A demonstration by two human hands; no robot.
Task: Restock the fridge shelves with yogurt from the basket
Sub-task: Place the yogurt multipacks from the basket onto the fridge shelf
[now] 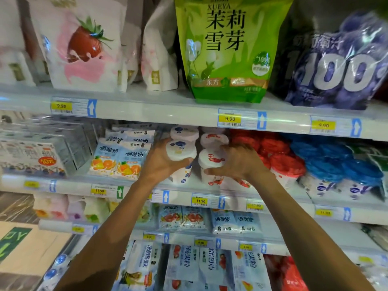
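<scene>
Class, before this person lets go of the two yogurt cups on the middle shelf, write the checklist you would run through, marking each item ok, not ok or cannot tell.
1. Left hand grips the blue-label yogurt cup: ok.
2. Right hand grips the strawberry yogurt cup: ok.
3. Both cups upright: ok.
4. Each cup lines up with matching cups behind it, blue-label and strawberry: ok.
5. Cup bases resting flat on the shelf: cannot tell, the hands hide them.
6. Red-lid cups to the right stay undisturbed: ok, the right hand is close but they stand upright.
</scene>
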